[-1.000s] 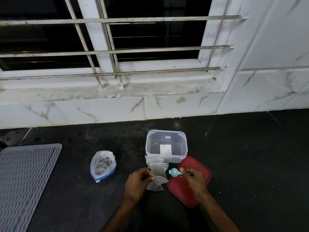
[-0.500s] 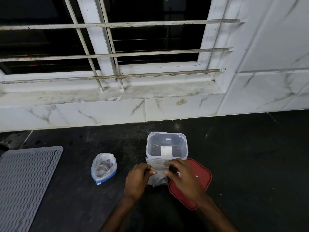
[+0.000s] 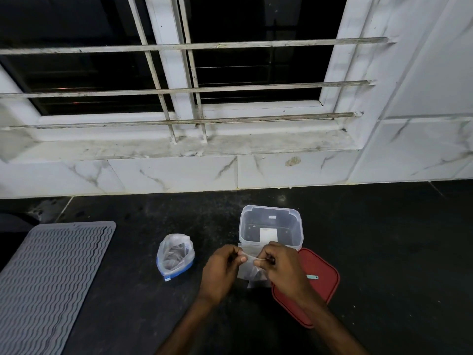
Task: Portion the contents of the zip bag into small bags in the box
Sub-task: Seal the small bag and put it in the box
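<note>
Zip bag (image 3: 175, 254) stands open on the counter (image 3: 384, 252), left of the box (image 3: 271, 213) and apart from it, with dark contents visible inside. Left hand (image 3: 220, 270) and right hand (image 3: 284, 270) each pinch the top edge of one small bag (image 3: 252, 274), held just in front of the box. Something dark sits in the lower part of this bag, so it appears to be filled, and the step in hand is probably closing its top. Scoop (image 3: 312, 277) lies released on the red lid (image 3: 322, 298), right of the hands. No filled bag can be made out inside the box; only a white label shows on its wall. Assessment: the task is at an early stage. Remaining: place this portion in the box, then repeat until the zip bag is empty.
</note>
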`<action>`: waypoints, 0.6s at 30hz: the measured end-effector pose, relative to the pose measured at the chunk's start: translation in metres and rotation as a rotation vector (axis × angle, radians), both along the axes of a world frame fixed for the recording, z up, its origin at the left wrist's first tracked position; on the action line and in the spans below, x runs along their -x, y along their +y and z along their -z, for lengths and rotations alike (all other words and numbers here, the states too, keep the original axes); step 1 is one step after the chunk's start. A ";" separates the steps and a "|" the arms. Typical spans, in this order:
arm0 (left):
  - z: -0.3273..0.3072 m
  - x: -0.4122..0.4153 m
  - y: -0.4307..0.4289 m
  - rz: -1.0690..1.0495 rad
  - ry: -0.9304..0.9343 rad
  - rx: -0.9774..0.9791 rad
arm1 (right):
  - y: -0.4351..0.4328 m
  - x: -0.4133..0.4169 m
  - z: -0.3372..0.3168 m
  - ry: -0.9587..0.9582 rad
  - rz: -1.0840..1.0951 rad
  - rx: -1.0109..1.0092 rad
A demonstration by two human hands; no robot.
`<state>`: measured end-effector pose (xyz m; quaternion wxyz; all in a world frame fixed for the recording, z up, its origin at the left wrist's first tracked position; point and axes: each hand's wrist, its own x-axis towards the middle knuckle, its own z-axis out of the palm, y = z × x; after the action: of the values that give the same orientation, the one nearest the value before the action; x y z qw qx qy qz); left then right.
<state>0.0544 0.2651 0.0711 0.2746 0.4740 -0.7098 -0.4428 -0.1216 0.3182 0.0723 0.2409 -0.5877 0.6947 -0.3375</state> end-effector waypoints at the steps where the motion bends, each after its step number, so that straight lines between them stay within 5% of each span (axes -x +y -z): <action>1: -0.001 0.001 -0.001 -0.007 -0.036 0.046 | -0.001 0.000 -0.001 0.022 -0.029 -0.008; 6: -0.009 0.005 -0.003 0.005 -0.085 0.113 | -0.007 -0.004 -0.013 0.050 -0.060 0.019; 18: -0.006 0.004 -0.009 0.028 0.168 -0.052 | -0.014 -0.007 -0.016 0.101 -0.061 0.012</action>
<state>0.0506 0.2565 0.0770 0.3144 0.4321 -0.6790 -0.5033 -0.1147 0.3046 0.0886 0.2123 -0.6262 0.6858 -0.3040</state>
